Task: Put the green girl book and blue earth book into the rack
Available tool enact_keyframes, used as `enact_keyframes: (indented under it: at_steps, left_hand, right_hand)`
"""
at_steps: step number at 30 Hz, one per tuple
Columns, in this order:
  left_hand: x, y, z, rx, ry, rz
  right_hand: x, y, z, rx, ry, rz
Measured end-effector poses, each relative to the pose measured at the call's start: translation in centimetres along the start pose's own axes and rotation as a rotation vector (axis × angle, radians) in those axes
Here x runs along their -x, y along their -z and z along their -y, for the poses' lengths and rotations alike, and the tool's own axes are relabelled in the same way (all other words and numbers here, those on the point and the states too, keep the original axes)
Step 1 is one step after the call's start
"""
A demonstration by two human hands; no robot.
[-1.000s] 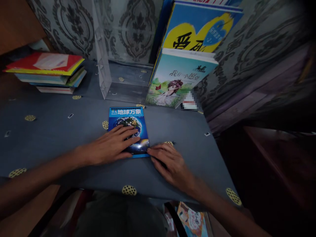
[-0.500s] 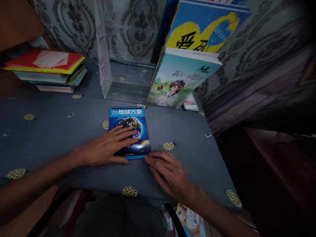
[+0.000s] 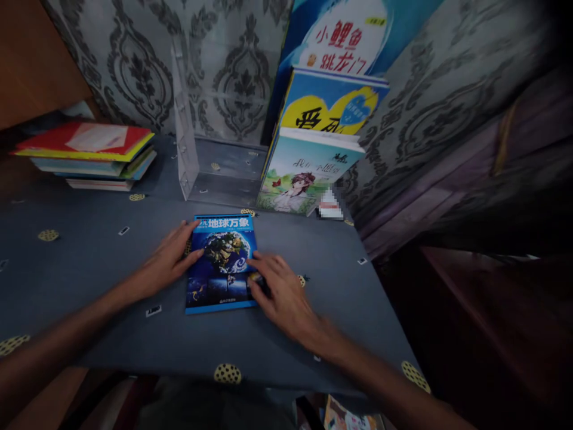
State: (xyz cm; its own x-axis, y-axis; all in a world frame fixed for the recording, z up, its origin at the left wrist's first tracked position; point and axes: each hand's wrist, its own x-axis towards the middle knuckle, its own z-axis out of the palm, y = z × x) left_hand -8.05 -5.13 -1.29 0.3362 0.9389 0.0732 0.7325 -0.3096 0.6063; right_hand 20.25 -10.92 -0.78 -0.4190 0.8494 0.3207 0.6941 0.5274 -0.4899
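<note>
A blue book (image 3: 226,254) with a globe on its cover lies flat on the grey patterned tabletop (image 3: 107,269). Along its left edge rests my left hand (image 3: 168,263), the thumb and a finger touching the cover. From the right, my right hand (image 3: 280,292) touches the book's right edge, its thumb and fingertips on the cover. Both hands have their fingers slightly apart. The book stays on the table between them.
A clear plastic rack (image 3: 219,188) stands behind the book, with upright books (image 3: 308,179) in its right part. At the back left is a stack of books (image 3: 89,146). The table's right edge (image 3: 389,292) drops to a dark area.
My left hand has slid off the middle of the cover to the left edge. My right hand has moved up from the lower right corner to the right side. The camera view has tilted up.
</note>
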Motion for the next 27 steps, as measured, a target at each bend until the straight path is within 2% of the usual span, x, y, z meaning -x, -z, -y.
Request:
enact_keyframes:
  at_steps: [4,8,10,13,15,17,18,20,23,24,27]
  left_hand:
    - [-0.6,-0.3,-0.7,0.39,0.053,-0.089]
    - [-1.2,-0.5,-2.2,0.89,0.31,-0.201]
    - [-1.1,-0.7,-3.1,1.061,0.42,-0.161]
    - [-0.9,-0.6,-4.6,1.258,0.442,0.045]
    - [-0.9,-0.3,-5.5,1.32,0.419,0.122]
    - [-1.0,0.2,-6.2,1.332,0.39,0.139]
    - [-1.1,0.4,-6.5,1.331,0.37,0.147]
    - [-1.4,0.7,-6.8,1.33,0.322,0.181]
    - [-2.1,1.0,-7.2,1.322,0.261,0.218]
    - [-2.3,1.0,-7.4,1.32,0.243,0.222]
    - [-3.4,1.2,-8.1,1.319,0.178,0.223]
  right_hand:
    - [0.0,-0.8,-0.4,0.011,0.054,-0.064]
    - [0.5,-1.0,-0.7,-0.025,0.069,-0.113]
    - [0.7,-0.9,-0.8,-0.047,0.051,-0.118]
    - [0.9,-0.8,-1.4,-0.104,-0.021,-0.141]
    - [0.8,-0.8,-2.2,-0.199,-0.128,-0.182]
    - [0.5,-0.8,-3.0,-0.365,-0.252,-0.22]
    - [0.3,-0.7,-3.3,-0.48,-0.302,-0.207]
    - [-0.3,-0.3,-3.7,-0.747,-0.368,-0.089]
    - [-1.1,0.9,-3.6,-1.048,-0.405,0.089]
    - [-1.3,1.4,-3.4,-1.086,-0.405,0.093]
    - [-1.8,3.1,-2.8,-1.06,-0.37,-0.01]
